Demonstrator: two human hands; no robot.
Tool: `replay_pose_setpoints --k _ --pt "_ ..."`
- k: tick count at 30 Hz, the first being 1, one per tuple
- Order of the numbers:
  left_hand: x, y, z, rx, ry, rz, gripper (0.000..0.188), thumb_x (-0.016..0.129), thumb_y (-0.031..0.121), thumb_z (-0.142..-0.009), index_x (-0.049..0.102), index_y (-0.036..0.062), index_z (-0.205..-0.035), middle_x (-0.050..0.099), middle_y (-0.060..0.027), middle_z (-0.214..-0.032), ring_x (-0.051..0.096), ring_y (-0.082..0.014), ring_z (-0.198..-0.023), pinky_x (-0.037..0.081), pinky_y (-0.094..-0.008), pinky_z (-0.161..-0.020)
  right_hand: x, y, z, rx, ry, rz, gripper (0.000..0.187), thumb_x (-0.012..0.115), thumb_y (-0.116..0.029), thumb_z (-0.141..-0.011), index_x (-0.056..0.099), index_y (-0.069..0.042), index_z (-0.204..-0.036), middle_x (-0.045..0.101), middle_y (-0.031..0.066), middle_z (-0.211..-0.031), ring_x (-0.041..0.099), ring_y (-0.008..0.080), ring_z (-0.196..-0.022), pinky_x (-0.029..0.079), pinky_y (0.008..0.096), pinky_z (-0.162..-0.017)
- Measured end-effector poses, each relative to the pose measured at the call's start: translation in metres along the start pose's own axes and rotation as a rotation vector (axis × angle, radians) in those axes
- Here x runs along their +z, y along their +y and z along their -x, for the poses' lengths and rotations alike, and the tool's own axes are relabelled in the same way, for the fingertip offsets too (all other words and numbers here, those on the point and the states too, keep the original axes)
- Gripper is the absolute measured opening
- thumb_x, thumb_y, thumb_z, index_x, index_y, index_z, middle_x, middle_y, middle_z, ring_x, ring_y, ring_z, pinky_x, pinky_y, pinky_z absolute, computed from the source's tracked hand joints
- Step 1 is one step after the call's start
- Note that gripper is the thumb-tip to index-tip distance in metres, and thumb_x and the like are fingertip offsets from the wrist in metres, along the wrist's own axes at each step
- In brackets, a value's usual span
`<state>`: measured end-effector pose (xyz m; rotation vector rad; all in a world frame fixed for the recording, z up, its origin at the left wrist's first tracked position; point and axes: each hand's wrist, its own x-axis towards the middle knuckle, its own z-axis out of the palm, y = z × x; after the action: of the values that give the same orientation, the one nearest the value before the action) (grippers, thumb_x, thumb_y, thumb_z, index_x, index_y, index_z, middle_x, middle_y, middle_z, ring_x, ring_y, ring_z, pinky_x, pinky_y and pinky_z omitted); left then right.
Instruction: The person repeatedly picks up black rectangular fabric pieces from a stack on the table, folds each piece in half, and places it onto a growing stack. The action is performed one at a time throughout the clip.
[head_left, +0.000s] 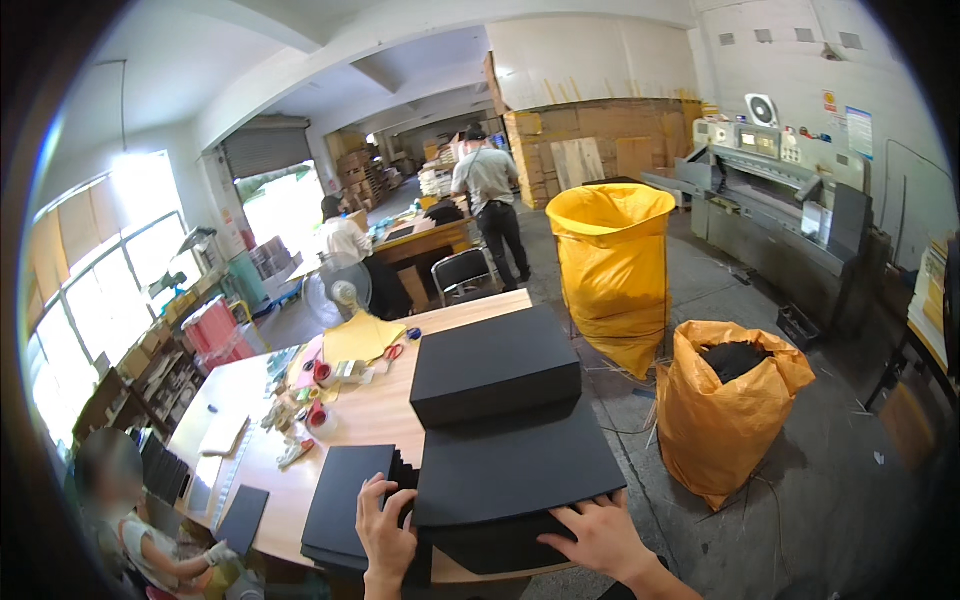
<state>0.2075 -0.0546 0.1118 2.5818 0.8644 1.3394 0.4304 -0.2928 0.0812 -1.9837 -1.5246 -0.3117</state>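
Though half ajar, right grip (598, 538) on edge of black stack (510, 470)

Cannot read any word or number. Far beyond the fingers (588, 518) of the right hand (605, 543), to the upper right, see a small yellow-and-red sign (829, 101) on the white wall (800, 72), too small to read. Slightly farther right of those fingers, on the same wall, see a pale blue-and-white notice (858, 133), likewise illegible. Less far right of the fingers, see a display panel (758, 142) on the grey machine (735, 225), also unreadable.
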Motion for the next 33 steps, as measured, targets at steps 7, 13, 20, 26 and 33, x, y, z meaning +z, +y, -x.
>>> replay_pose_setpoints --k 7,13,20,26,33 --pt "-0.038 0.046 0.031 0.361 -0.07 0.144 0.026 0.082 -0.002 -0.078 0.076 0.0095 -0.101 0.072 -0.0127 -0.114 0.07 -0.0396 -0.121 0.055 -0.0553 -0.109 0.021 0.007 0.004 0.01 0.121 -0.003 0.036 0.084 -0.032 -0.087 0.083 -0.016 -0.119 0.077 0.0066 -0.119 0.067 0.0334 -0.119 0.038 0.0571 -0.111" --pt "-0.007 0.058 0.099 -0.484 -0.03 0.666 0.021 0.081 0.008 -0.094 0.072 0.0081 -0.113 0.072 -0.0141 -0.114 0.074 -0.032 -0.1 0.063 -0.0496 -0.088 0.027 0.015 0.008 -0.016 0.148 -0.051 0.035 0.083 -0.026 -0.084 0.081 -0.014 -0.117 0.075 0.0087 -0.122 0.064 0.0372 -0.124 0.04 0.0599 -0.108" --pt "0.005 0.033 0.058 -1.375 -0.693 1.659 0.022 0.073 0.008 -0.103 0.074 0.0034 -0.125 0.076 -0.0087 -0.12 0.073 -0.0269 -0.117 0.059 -0.0479 -0.106 0.028 0.02 0.007 0.089 0.067 -0.108 0.037 0.083 -0.026 -0.086 0.079 -0.014 -0.121 0.075 0.007 -0.123 0.066 0.0357 -0.121 0.04 0.0605 -0.112" --pt "-0.073 0.002 0.074 -1.198 -0.249 1.323 0.036 0.066 -0.001 -0.104 0.064 -0.0076 -0.139 0.075 -0.0166 -0.132 0.076 -0.0256 -0.115 0.062 -0.041 -0.104 0.019 0.005 -0.006 -0.094 0.145 0.116 0.052 0.089 -0.034 -0.084 0.078 -0.016 -0.131 0.072 0.01 -0.138 0.063 0.0331 -0.133 0.034 0.0629 -0.122" --pt "-0.077 -0.131 0.116 -0.94 0.291 1.365 0.029 0.06 0.007 -0.111 0.062 -0.002 -0.139 0.071 -0.0169 -0.14 0.072 -0.0328 -0.125 0.058 -0.0521 -0.112 0.017 0.002 -0.003 -0.079 0.151 0.152 0.058 0.091 -0.04 -0.084 0.077 -0.014 -0.135 0.07 0.013 -0.145 0.061 0.036 -0.14 0.031 0.0652 -0.125"
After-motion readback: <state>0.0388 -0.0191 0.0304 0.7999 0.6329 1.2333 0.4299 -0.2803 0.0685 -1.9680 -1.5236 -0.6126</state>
